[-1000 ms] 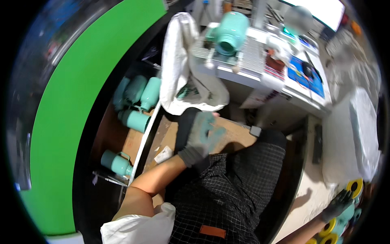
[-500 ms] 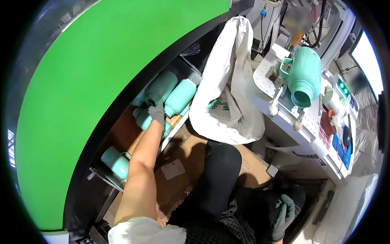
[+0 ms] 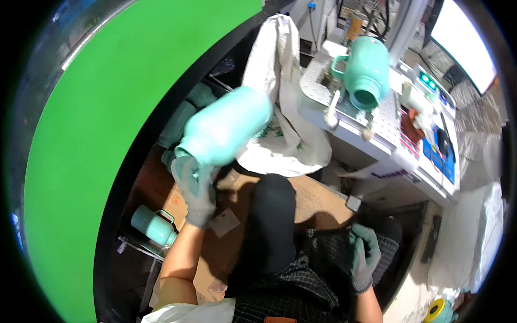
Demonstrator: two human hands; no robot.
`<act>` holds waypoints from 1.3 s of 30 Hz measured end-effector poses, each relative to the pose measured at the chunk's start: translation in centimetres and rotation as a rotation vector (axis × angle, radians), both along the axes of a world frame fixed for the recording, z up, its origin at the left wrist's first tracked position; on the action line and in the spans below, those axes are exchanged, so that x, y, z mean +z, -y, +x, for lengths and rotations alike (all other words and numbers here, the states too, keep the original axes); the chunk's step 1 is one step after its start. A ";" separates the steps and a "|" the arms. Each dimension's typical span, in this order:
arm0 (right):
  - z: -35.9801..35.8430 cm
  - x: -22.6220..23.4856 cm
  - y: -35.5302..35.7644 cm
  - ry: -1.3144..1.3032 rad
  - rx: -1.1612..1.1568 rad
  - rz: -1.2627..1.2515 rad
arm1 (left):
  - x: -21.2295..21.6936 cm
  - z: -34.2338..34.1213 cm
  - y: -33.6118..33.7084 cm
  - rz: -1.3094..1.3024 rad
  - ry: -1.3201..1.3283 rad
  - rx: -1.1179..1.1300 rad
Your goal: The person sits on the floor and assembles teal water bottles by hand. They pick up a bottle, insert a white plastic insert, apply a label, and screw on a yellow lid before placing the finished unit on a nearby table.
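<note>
My left hand (image 3: 195, 188), in a grey-green glove, grips a mint-green vacuum jug (image 3: 229, 124) by its neck end. The jug is raised and tilted, its wide body toward the upper right, slightly blurred. My right hand (image 3: 365, 257), also gloved, rests on my lap with fingers curled and nothing seen in them. More green jugs (image 3: 176, 125) lie in the low bin at the left, partly hidden behind the held one. Another jug with a handle (image 3: 153, 225) lies at the bin's near end. On the machine table at the right, a further jug (image 3: 367, 72) lies on its side, mouth toward me.
A big green curved panel (image 3: 124, 81) with a black edge fills the left. An open white sack (image 3: 307, 153) stands between bin and table. Cardboard (image 3: 318, 202) covers the floor. The perforated table plate (image 3: 385, 129), a control box and a bright screen (image 3: 466, 43) are at the right.
My left hand has lifted a jug out of the bin and swung it up and toward me. My right hand stays on my lap. The view has shifted a little to the right.
</note>
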State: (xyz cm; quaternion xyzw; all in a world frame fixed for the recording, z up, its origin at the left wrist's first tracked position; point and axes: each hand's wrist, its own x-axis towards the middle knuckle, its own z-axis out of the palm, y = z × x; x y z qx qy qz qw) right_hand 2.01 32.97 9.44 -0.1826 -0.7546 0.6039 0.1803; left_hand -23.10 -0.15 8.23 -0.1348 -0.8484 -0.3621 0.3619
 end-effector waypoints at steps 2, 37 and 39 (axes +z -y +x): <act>-0.3 1.8 0.8 -0.169 0.043 0.218 | 5.9 4.1 -2.6 -0.301 -0.167 -0.296; 6.8 5.2 -2.8 -0.406 -0.260 0.388 | 7.1 15.2 -16.8 -0.300 0.579 -1.476; 5.2 6.8 -4.4 -0.385 0.364 0.388 | 6.8 15.1 -17.1 -0.262 0.372 -1.436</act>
